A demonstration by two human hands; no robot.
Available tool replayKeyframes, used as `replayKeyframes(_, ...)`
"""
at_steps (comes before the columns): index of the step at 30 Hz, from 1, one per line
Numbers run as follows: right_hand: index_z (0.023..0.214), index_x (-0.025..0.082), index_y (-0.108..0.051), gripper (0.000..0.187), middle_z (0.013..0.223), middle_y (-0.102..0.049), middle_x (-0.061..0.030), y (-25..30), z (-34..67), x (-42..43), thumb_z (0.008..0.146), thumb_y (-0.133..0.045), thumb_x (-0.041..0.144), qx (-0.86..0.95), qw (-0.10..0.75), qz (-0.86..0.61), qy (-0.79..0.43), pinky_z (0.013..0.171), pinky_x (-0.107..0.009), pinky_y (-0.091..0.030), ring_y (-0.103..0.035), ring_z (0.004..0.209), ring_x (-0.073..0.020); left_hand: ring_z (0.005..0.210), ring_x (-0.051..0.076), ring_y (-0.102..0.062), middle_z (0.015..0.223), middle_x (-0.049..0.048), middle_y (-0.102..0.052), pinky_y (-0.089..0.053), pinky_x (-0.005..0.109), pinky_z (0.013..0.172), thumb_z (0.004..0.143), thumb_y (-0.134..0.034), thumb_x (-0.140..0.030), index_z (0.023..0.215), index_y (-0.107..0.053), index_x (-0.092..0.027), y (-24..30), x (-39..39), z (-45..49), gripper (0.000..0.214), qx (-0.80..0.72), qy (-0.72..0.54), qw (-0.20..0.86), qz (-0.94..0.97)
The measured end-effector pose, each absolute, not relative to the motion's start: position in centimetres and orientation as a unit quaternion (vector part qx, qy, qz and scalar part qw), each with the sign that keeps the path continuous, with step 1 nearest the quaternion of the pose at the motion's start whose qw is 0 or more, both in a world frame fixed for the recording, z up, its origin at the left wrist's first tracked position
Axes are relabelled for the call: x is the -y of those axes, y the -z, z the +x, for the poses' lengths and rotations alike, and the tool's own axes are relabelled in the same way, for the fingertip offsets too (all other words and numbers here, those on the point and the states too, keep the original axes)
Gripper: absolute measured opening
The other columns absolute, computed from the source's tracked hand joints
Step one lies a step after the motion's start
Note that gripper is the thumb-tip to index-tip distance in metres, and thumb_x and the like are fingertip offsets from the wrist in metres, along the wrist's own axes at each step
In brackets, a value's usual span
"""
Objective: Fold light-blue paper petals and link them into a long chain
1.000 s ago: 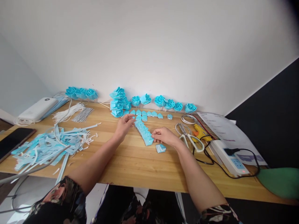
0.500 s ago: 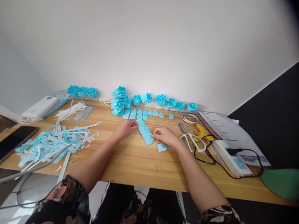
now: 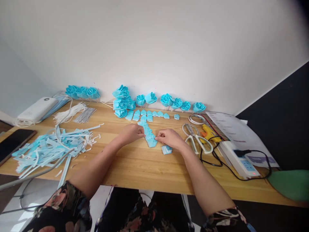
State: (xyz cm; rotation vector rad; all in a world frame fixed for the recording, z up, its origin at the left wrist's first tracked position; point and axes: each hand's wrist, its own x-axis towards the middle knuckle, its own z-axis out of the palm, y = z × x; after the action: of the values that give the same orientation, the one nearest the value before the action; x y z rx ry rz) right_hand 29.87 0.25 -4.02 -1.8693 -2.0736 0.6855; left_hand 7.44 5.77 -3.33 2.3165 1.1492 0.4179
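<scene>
Strip of overlapped light-blue folded petals (image 3: pixel 148 134) lies at frame centre on the wooden tabletop (image 3: pixel 145 170). The left hand (image 3: pixel 131 133) pinches its upper part and the right hand (image 3: pixel 169 138) its lower end. The step in hand looks like lining it up, which calls for two steady pinches. White-handled scissors (image 3: pixel 196 139) lie to the right.

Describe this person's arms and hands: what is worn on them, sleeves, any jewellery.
The left hand and right hand are bare, with no gloves; no watch or bracelet shows at the wrists. The forearms are uncovered. Dark sleeves with a pink and green flower print, the left sleeve and the right sleeve, cover the upper arms.
</scene>
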Motion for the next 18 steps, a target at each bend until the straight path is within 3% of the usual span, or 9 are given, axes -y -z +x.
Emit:
replayKeyframes(6, 0.068, 0.021, -0.066, 0.025, 0.06, -0.063, 0.0019, 3.7, 29.7, -0.2, 0.077, -0.062, 0.044, 0.716, 0.126, -0.644, -0.24, 0.051, -0.024, -0.025, -0.049, 0.053, -0.0108, 0.058, 0.016, -0.053, 0.068, 0.0032, -0.067, -0.027, 0.025, 0.054, 0.076, -0.058, -0.036, 0.074, -0.07, -0.02, 3.5, -5.5, 7.8, 0.02, -0.437, -0.102, 0.23, 0.863)
replayKeyframes(13, 0.068, 0.021, -0.066, 0.022, 0.059, -0.064, 0.0012, 3.6, 29.5, -0.1, 0.076, -0.064, 0.042, 0.71, 0.136, -0.644, -0.25, 0.049, -0.023, -0.025, -0.051, 0.053, -0.0107, 0.061, 0.017, -0.055, 0.067, 0.0044, -0.066, -0.028, 0.025, 0.054, 0.074, -0.059, -0.034, 0.065, -0.067, -0.02, 4.1, -4.9, 8.5, 0.018, -0.468, -0.106, 0.198, 0.855)
replayKeyframes(18, 0.073, 0.02, -0.067, 0.019, 0.062, -0.065, 0.0013, 4.0, 30.3, -0.3, 0.076, -0.064, 0.038, 0.706, 0.154, -0.612, -0.323, 0.05, -0.022, -0.03, -0.053, 0.053, -0.0109, 0.063, 0.019, -0.056, 0.072, 0.0061, -0.068, -0.028, 0.026, 0.054, 0.077, -0.054, -0.034, 0.068, -0.066, -0.02, 4.3, -4.7, 8.7, 0.02, -0.468, -0.079, 0.17, 0.864)
